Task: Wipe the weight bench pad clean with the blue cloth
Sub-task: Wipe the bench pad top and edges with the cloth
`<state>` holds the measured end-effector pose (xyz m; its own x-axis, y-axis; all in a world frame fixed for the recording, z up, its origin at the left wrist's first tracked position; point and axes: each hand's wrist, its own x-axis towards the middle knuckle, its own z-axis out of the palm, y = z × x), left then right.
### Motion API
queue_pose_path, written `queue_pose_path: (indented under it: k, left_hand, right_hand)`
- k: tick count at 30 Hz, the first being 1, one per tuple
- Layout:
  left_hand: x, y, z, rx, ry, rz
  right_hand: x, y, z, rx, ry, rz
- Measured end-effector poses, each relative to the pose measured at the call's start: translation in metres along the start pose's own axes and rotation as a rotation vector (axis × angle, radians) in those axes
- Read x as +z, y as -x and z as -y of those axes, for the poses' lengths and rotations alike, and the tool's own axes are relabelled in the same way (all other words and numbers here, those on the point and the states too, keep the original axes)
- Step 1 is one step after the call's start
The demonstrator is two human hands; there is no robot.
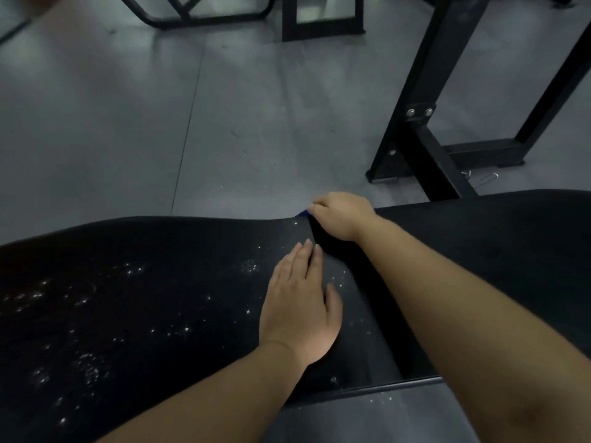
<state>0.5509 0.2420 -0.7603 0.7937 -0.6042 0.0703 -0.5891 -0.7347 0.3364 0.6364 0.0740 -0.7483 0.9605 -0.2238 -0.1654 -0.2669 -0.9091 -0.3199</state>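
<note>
The black weight bench pad [134, 282] runs across the lower half of the view, with a gap between its left and right sections. White crumbs and specks dot the left section. My left hand [300, 302] lies flat, palm down, on the left section beside the gap. At the far edge of the pad, over the gap, my right hand [343, 214] is closed on the blue cloth [303, 213]. Only a small blue corner of the cloth shows under the fingers.
Grey rubber floor [224, 123] lies beyond the bench. A black steel rack leg with bolts [415, 123] stands at the right, with small metal clips [486, 179] on the floor by its foot. More black frame bases [323, 24] sit at the top.
</note>
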Motion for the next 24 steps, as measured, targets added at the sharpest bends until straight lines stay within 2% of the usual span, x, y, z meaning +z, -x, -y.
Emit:
queue_pose_path:
  k: [3,5,7,11,15,17,19,20,22,23,24]
  left_hand:
    - [0.0,0.0,0.001,0.003,0.012,0.007]
    - [0.0,0.001,0.001,0.0,0.023,0.01]
    - [0.001,0.001,0.002,-0.003,0.025,0.007]
    - [0.002,0.001,0.001,-0.003,0.009,0.005]
    - [0.002,-0.001,0.001,-0.018,-0.021,0.031]
    - [0.001,0.0,0.002,-0.002,-0.004,0.043]
    - [-0.002,-0.001,0.002,0.018,0.126,0.03]
    - [-0.006,-0.004,0.003,-0.019,0.288,0.017]
    - [-0.024,-0.013,0.013,-0.174,0.732,-0.039]
    - [-0.035,-0.017,0.023,-0.239,0.873,-0.093]
    - [-0.046,-0.021,0.037,-0.278,0.891,-0.14]
  right_hand:
    - [-0.018,0.014,-0.06,0.115,0.079,-0.017]
    - [-0.031,0.032,-0.104,0.232,0.145,-0.098]
    - [-0.035,0.048,-0.125,0.271,0.124,-0.194]
    - [-0.015,0.05,-0.07,0.272,-0.052,-0.351]
    - [0.016,0.05,0.001,0.027,-0.287,-0.251]
    - [0.01,0.055,-0.001,0.033,-0.329,-0.213]
    - [-0.003,0.069,-0.023,0.172,-0.35,-0.224]
    - [-0.008,0.077,-0.041,0.275,-0.345,-0.261]
    - [-0.012,0.095,-0.069,0.48,-0.308,-0.391]
    - [-0.01,0.099,-0.076,0.56,-0.261,-0.444]
    - [-0.005,0.097,-0.077,0.623,-0.199,-0.467]
